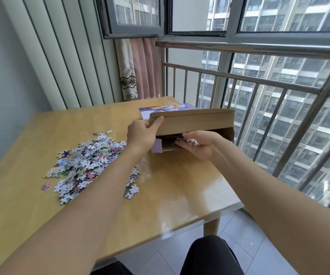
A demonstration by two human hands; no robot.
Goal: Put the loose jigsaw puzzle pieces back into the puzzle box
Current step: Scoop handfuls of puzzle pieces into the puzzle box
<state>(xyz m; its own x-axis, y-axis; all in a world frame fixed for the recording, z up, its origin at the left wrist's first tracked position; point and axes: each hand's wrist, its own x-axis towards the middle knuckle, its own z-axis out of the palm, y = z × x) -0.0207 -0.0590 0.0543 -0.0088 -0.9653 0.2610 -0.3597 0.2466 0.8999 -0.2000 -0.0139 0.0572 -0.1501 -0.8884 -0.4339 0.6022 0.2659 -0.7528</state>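
left grip (pixel 142 135) pinches the raised cardboard flap of the puzzle box (pixel 195 121), thumb on its front. right grip (pixel 197 144), palm up, cups a handful of pieces (pixel 188 140) at the box's open mouth. box lies on the wooden worktop (pixel 41 215), near its far edge. loose pile of pieces (pixel 84 161) lies left of the box, a small cluster (pixel 132 185) nearer the onlooker.

We see a cardboard puzzle box (pixel 195 121) lying open-ended toward us at the table's far side; colourful loose pieces (pixel 84 161) are heaped to its left.
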